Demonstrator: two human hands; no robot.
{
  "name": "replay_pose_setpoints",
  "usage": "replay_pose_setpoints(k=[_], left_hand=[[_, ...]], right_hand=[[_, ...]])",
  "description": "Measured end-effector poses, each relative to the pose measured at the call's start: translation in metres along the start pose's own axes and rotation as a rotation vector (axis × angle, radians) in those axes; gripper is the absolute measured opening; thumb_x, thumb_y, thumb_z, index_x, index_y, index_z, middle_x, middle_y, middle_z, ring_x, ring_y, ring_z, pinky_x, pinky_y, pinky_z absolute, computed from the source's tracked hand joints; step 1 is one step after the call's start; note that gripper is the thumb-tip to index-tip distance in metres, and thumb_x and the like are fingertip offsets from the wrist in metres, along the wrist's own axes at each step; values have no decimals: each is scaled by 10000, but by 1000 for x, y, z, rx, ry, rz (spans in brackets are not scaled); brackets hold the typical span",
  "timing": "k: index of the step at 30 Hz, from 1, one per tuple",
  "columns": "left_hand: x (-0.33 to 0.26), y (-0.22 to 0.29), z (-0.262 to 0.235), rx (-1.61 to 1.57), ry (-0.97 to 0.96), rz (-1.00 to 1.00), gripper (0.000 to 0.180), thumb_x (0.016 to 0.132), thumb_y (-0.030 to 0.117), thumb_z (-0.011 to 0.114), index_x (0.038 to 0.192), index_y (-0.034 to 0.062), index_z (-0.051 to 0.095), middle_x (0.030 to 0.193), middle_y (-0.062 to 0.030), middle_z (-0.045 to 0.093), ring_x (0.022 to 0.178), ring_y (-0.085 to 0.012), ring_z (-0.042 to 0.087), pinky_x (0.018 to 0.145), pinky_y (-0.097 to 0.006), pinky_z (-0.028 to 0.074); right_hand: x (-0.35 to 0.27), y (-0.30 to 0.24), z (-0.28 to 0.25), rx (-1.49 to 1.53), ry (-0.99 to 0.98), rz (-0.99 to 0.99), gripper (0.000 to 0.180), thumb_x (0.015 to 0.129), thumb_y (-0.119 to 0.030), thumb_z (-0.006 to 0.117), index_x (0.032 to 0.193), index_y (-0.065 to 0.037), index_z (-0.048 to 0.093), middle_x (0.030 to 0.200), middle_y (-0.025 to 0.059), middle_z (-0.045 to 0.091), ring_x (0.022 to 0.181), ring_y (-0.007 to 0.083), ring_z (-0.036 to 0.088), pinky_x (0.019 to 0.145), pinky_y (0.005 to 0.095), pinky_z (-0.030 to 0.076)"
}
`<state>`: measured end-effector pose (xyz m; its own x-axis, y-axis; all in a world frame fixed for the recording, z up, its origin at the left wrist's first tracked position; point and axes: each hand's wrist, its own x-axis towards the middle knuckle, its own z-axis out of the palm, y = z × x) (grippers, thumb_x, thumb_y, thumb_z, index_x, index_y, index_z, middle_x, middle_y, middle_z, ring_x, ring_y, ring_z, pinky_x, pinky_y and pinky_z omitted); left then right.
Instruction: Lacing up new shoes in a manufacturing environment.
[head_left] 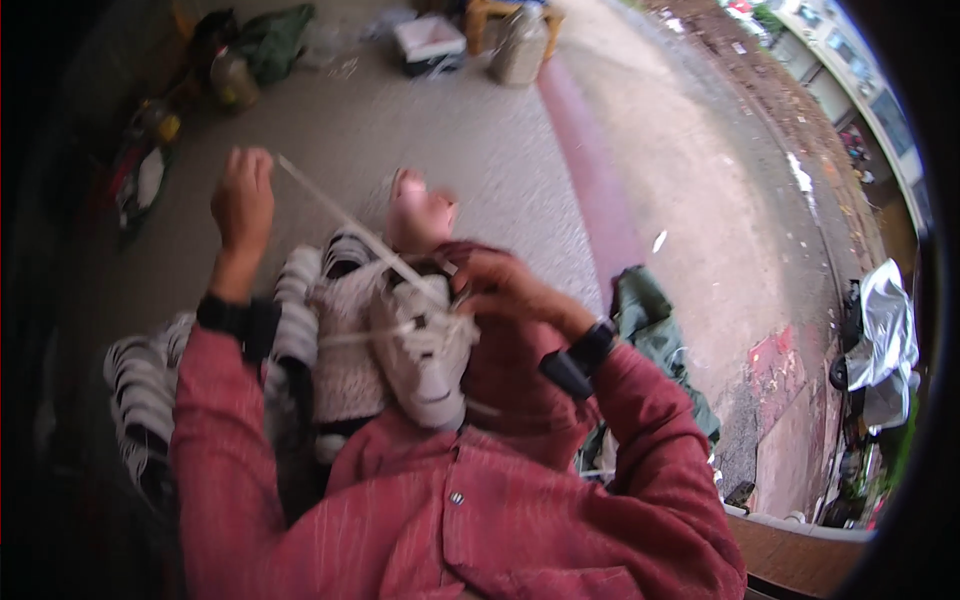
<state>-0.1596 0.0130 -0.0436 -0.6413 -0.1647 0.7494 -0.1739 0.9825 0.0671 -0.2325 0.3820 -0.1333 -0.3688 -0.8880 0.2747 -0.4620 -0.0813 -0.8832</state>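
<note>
A white sneaker (pixel 425 350) rests on my lap, its heel end nearest my body. My left hand (pixel 242 200) is raised up and to the left, closed on the end of a white shoelace (pixel 345 218). The lace runs taut and slanting from that hand down to the sneaker. My right hand (pixel 500 287) is at the sneaker's right side with its fingers curled against the upper; blur hides exactly what the fingertips grip. Loose lace also crosses the sneaker's left side.
Nested stacks of white-and-dark shoe pieces (pixel 140 395) stand at my left, beside a pale textured bundle (pixel 345 350). My bare foot (pixel 420 215) is ahead. Farther off are a white-lined box (pixel 430 40), a large jar (pixel 522 48) and a wooden stool (pixel 480 20). Green cloth (pixel 645 305) lies at right.
</note>
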Motion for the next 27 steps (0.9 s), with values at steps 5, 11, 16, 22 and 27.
replay_pose_setpoints(k=[5,11,16,22,27], left_hand=[[-30,49,-6,-704,-322,-322,198,882,107,639,1074,68,613,866,-29,605,805,-160,604,732,-296,495],[-86,121,-10,-1017,-608,110,222,790,47,693,1003,70,635,942,-35,580,928,-180,565,836,-311,458],[-91,136,-6,-958,-742,252,196,729,93,712,916,99,656,953,-32,571,983,-229,523,903,-352,419],[-90,135,3,-954,-732,286,164,735,143,713,886,105,662,937,-16,553,965,-217,503,895,-341,408],[-92,138,10,-956,-779,247,145,742,147,711,875,110,666,941,-14,549,982,-212,494,908,-341,394]], right_hand=[[-4,-15,-10,27,-95,289,236,866,-85,705,1075,-69,598,952,-2,613,870,51,566,736,232,469],[-12,-6,-7,198,-108,302,309,917,-80,631,1217,-64,560,982,5,612,919,76,570,786,246,472],[-20,-31,9,175,92,258,329,897,-103,640,1215,-56,572,835,4,580,760,83,537,672,248,452],[-43,-52,24,-47,171,475,239,858,-153,693,1024,9,634,761,7,616,674,95,607,574,231,477],[-46,-49,40,279,330,686,169,903,-113,642,1035,-8,640,801,26,644,558,57,542,415,192,402]])
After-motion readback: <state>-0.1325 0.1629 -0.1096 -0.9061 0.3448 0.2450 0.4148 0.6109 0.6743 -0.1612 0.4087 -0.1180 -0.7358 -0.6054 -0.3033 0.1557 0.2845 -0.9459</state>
